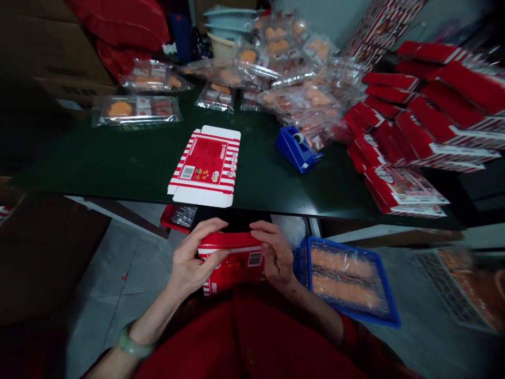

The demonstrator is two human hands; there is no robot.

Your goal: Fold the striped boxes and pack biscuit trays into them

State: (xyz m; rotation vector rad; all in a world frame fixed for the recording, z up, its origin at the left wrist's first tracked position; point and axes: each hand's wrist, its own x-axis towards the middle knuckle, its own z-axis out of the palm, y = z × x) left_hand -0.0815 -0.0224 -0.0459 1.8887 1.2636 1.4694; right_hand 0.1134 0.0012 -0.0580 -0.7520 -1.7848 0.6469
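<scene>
Two bare hands grip a red-and-white striped carton (232,263) above a lap in red clothing, just below the near edge of a dark green desk (130,163). The left hand (195,258), a pale green bangle (136,341) on its wrist, curls over the carton's top edge and left end. The right hand (274,252) clasps the right end, its fingers wrapped over the top.

Just beside the right hand, a blue tray (343,246) of orange food under clear film sits tilted below the level of the desk.

On the desk, close to the near edge, lies a flat, unfolded carton blank (205,166) printed in the same red and white stripes. To its right stands a blue tape dispenser (295,150). Red printed boxes (410,126) are heaped along the right edge, while clear sealed packs of orange pastries (136,110) crowd the far edge. Stacked plastic basins (231,26) stand beyond them, and cardboard cartons (51,52) sit past the far left corner.
</scene>
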